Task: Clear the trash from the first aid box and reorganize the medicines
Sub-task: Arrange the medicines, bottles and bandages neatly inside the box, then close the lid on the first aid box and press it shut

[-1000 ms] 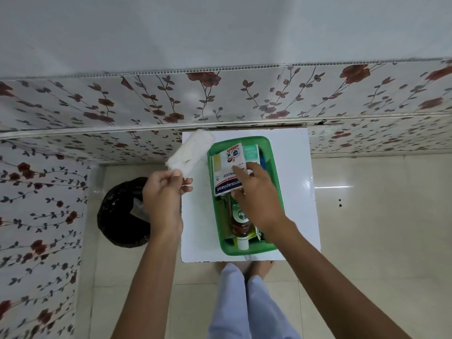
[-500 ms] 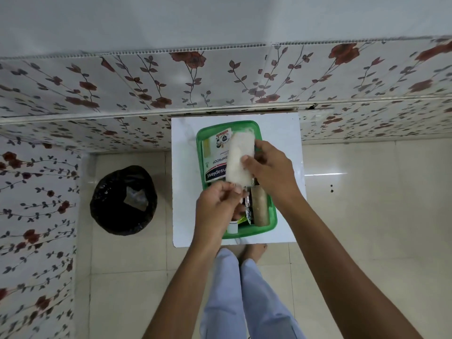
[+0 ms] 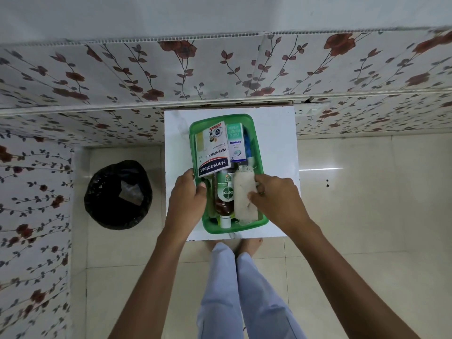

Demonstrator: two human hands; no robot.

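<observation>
Right hand [image 3: 276,199] on gauze roll [image 3: 243,199] inside green box [image 3: 256,143]

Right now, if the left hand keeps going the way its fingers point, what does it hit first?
The left hand points up and right over the box rim. First contact is probably the Hansaplast pack, right at its fingertips; the Dettol bottle lies lower and to the side. Depth is unclear.

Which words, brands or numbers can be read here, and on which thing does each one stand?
"Hansaplast", "WASHPROOF", "8": white plaster box, printed upside down to the camera.
"Optibex": small white and teal box.
"Dettol": label of the brown bottle.
The smaller print on both boxes and the bottle is too small to read.
</observation>
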